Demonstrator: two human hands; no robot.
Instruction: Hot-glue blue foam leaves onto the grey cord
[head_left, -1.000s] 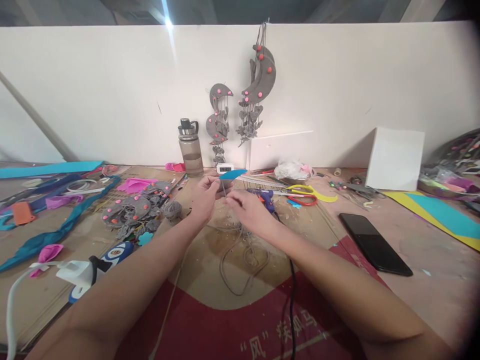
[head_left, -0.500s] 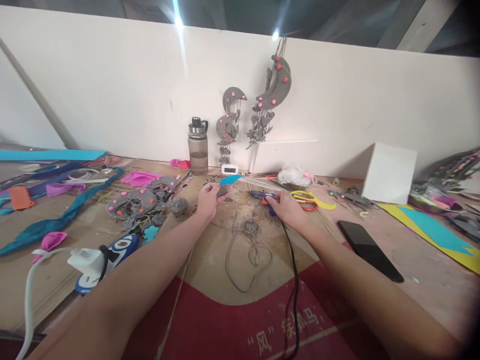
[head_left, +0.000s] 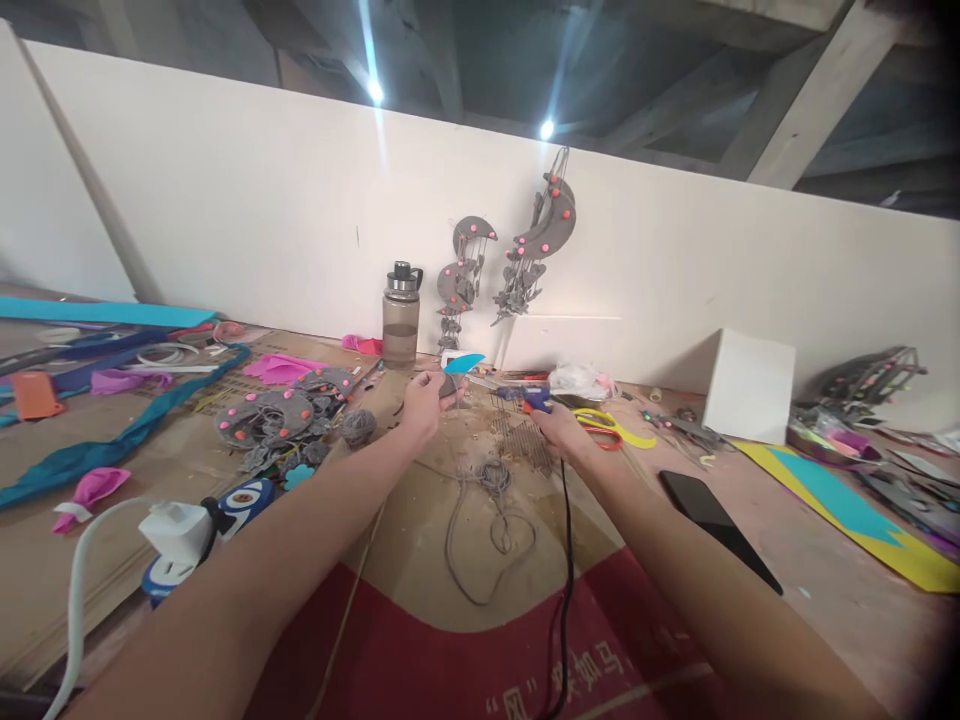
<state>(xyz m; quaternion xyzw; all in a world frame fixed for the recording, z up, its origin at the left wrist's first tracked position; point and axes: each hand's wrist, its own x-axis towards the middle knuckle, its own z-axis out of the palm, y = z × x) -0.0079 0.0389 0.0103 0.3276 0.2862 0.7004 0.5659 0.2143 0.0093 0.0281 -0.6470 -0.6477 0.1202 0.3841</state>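
Observation:
Pinched in my left hand [head_left: 424, 402] is a small grey piece [head_left: 448, 386], with a bright blue leaf-shaped piece [head_left: 465, 364] sticking out above it. My right hand [head_left: 561, 428] grips the handle of a blue glue gun [head_left: 525, 396] with an orange trigger. Its nozzle points left, towards the grey piece and a little apart from it. A black cord [head_left: 568, 540] runs from the gun down towards me. Loose grey yarn [head_left: 495, 475] lies on the cardboard between my forearms, and a grey yarn ball [head_left: 358, 428] sits left of my left hand.
A water bottle [head_left: 401, 320] stands at the back by the white board. Yellow-and-red scissors [head_left: 598, 425] and a phone [head_left: 716, 525] lie to the right. Grey crescent ornaments [head_left: 262, 415] and a power strip [head_left: 247, 500] with a white plug are on the left.
My right hand has closed round the glue gun's handle and raised the gun, nozzle towards my left hand. The left hand keeps its hold. The view has tilted upward.

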